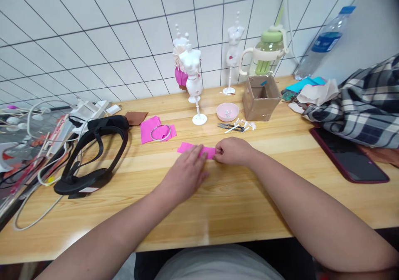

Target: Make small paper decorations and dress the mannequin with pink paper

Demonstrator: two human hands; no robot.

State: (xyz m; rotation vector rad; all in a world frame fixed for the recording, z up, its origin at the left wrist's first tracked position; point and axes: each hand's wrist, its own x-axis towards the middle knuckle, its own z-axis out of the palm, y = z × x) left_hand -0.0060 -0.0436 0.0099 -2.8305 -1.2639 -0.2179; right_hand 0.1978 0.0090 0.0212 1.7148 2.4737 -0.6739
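Note:
A small strip of pink cloth (188, 147) lies on the wooden table (237, 196) in front of me. My left hand (186, 172) rests on it with the fingers laid flat and pressing down. My right hand (233, 151) pinches the strip's right end between closed fingers. Behind them stands a white mini mannequin (193, 80) on a round base. A second pink cloth piece (149, 129) with a metal ring (161, 132) on it lies to the left.
Small scissors (231, 127), a pink bowl (227, 111) and a cardboard box (261, 97) sit behind my right hand. A black headset (93, 155) and cables lie left. A dark phone (349, 157) and plaid cloth (364, 105) lie right. Bottles stand by the tiled wall.

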